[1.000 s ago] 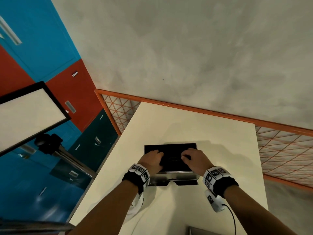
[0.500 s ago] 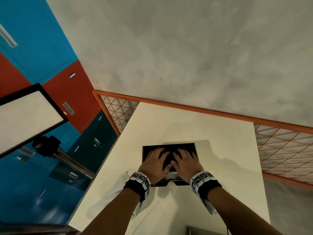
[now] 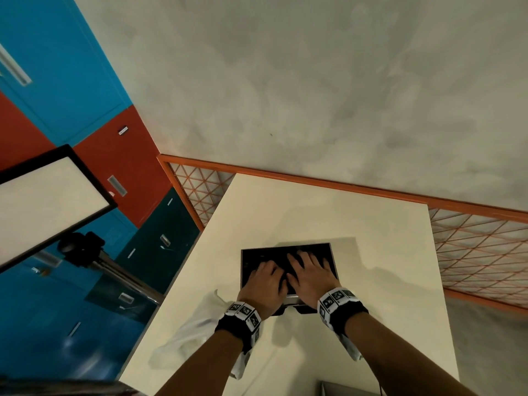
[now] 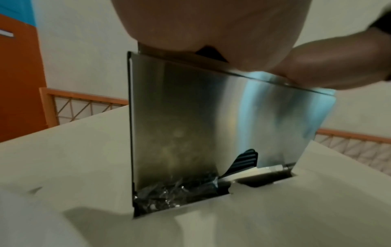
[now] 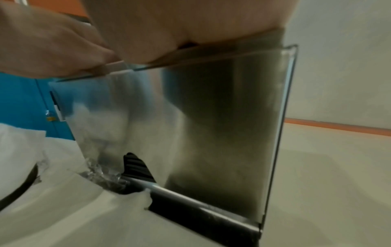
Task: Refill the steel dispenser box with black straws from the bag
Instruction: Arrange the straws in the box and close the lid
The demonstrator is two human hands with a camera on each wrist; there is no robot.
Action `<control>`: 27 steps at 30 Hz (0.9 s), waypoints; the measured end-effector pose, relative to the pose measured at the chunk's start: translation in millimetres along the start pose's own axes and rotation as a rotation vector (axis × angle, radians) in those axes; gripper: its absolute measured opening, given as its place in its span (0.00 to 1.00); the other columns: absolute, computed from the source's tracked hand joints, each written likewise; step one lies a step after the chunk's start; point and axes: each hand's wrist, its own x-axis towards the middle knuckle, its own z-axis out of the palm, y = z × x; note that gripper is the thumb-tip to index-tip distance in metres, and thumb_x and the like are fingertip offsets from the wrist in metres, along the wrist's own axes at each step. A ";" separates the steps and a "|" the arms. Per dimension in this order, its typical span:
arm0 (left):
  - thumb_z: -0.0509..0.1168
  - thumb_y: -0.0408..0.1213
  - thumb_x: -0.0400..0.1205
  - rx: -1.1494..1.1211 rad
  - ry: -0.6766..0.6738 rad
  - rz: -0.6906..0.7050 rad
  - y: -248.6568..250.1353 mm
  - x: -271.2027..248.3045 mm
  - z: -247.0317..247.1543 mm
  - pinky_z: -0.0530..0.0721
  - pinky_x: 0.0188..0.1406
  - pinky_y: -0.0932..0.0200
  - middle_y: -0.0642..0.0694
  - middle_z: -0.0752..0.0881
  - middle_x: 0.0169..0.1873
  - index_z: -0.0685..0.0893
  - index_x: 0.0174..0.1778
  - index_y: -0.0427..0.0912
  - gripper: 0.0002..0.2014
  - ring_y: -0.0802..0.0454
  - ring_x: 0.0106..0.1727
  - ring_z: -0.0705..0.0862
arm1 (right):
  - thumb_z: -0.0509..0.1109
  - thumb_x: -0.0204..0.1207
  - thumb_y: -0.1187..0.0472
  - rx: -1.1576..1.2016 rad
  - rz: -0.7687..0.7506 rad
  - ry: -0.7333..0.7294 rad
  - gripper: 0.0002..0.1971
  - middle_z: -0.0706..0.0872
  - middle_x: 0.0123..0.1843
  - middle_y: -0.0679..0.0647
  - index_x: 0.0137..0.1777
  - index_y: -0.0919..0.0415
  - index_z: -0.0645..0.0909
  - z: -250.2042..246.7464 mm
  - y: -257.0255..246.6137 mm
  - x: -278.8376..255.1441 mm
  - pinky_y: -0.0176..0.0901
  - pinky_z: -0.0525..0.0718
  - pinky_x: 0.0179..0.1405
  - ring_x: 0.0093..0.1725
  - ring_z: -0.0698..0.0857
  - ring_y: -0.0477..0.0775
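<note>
Lower centre of the head view: two forearms are reaching up the frame onto a cream table. At lower left a crumpled, seemingly emptied bag is lying on the table beside the left forearm.

Just above, the left hand and right hand are lying side by side, fingers extended and spread, pressing flat on the black straws that are filling the open top of the steel dispenser box. Neither hand is gripping anything.

Progress, as a judgement: the box is looking full and the refill is nearing its end; levelling the straws and closing the box, if it has a lid, appear to be what is left. A grey edge at the bottom of the frame may be that lid, though too little is showing to tell.

The wrist views are giving what the head view is hiding: the box's brushed steel front standing upright, both palms resting on its top rim, ribbed black straws showing through a low cut-out, and crinkled clear film at the base. The right wrist view is adding the rod along the dispensing slot.

Upper frame, farthest off: an orange rail and a grey wall.
</note>
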 end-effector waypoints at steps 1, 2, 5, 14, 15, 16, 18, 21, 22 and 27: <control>0.52 0.52 0.85 -0.019 0.022 -0.015 0.5 -1.7 0.4 0.76 0.68 0.48 0.47 0.76 0.66 0.80 0.66 0.47 0.21 0.47 0.70 0.72 | 0.39 0.81 0.39 0.002 -0.002 -0.017 0.33 0.62 0.82 0.55 0.84 0.50 0.56 1.7 -0.2 -0.9 0.65 0.62 0.77 0.81 0.61 0.60; 0.51 0.53 0.83 -0.046 0.030 -0.045 1.3 -2.6 0.0 0.75 0.71 0.47 0.47 0.73 0.70 0.77 0.70 0.48 0.23 0.46 0.74 0.68 | 0.37 0.80 0.40 0.008 -0.003 -0.030 0.34 0.62 0.83 0.55 0.84 0.50 0.56 2.8 -0.2 -1.5 0.64 0.60 0.79 0.81 0.61 0.60; 0.50 0.53 0.81 -0.114 -0.042 -0.123 2.4 -3.2 -0.9 0.78 0.72 0.42 0.45 0.66 0.78 0.72 0.77 0.47 0.29 0.40 0.80 0.62 | 0.46 0.84 0.44 0.020 0.004 -0.022 0.27 0.66 0.79 0.56 0.81 0.52 0.63 4.1 0.0 -4.1 0.60 0.63 0.78 0.77 0.66 0.60; 0.52 0.55 0.84 0.067 0.002 -0.203 16.1 -17.0 0.8 0.78 0.63 0.41 0.50 0.77 0.68 0.76 0.74 0.53 0.24 0.45 0.68 0.75 | 0.52 0.80 0.51 -0.017 -0.045 0.042 0.20 0.76 0.67 0.54 0.69 0.54 0.74 2.1 -0.7 -19.8 0.58 0.75 0.63 0.66 0.76 0.59; 0.51 0.55 0.85 0.076 0.028 -0.191 18.0 -19.3 2.8 0.77 0.65 0.39 0.50 0.78 0.67 0.77 0.73 0.53 0.23 0.46 0.68 0.76 | 0.50 0.80 0.50 -0.024 -0.062 0.054 0.21 0.78 0.65 0.53 0.67 0.54 0.75 2.3 -0.7 -22.0 0.58 0.76 0.61 0.65 0.77 0.58; 0.51 0.55 0.86 0.079 0.042 -0.175 19.6 -21.1 5.0 0.76 0.68 0.37 0.51 0.78 0.67 0.77 0.73 0.53 0.22 0.47 0.69 0.76 | 0.47 0.80 0.50 -0.031 -0.074 0.068 0.22 0.79 0.63 0.52 0.65 0.53 0.77 2.5 -0.1 -24.8 0.57 0.78 0.59 0.62 0.79 0.57; 0.49 0.54 0.88 0.085 0.041 -0.137 19.1 -25.4 6.8 0.67 0.78 0.32 0.53 0.78 0.68 0.76 0.73 0.53 0.22 0.49 0.74 0.75 | 0.46 0.80 0.49 -0.046 -0.087 0.099 0.22 0.83 0.56 0.50 0.57 0.53 0.81 4.0 -0.6 -28.5 0.56 0.81 0.52 0.55 0.82 0.56; 0.47 0.53 0.89 0.118 0.022 -0.114 18.4 -28.5 10.1 0.59 0.82 0.27 0.52 0.82 0.65 0.78 0.72 0.53 0.22 0.49 0.72 0.78 | 0.49 0.82 0.49 -0.066 -0.087 0.164 0.19 0.84 0.49 0.50 0.48 0.52 0.82 6.6 -0.8 -30.1 0.56 0.81 0.45 0.48 0.84 0.56; 0.47 0.53 0.88 0.126 0.022 -0.117 17.4 -28.5 11.2 0.59 0.83 0.28 0.51 0.83 0.63 0.80 0.70 0.53 0.22 0.49 0.69 0.80 | 0.50 0.82 0.49 -0.066 -0.085 0.196 0.18 0.84 0.48 0.51 0.47 0.52 0.82 5.8 -2.0 -29.6 0.56 0.81 0.46 0.48 0.83 0.56; 0.37 0.55 0.85 0.127 -0.063 -0.109 7.8 -7.4 4.1 0.55 0.85 0.37 0.47 0.79 0.68 0.75 0.76 0.52 0.30 0.44 0.72 0.76 | 0.56 0.82 0.50 -0.023 -0.175 0.311 0.12 0.79 0.53 0.51 0.53 0.52 0.79 -1.8 -4.7 -31.9 0.54 0.79 0.54 0.52 0.79 0.56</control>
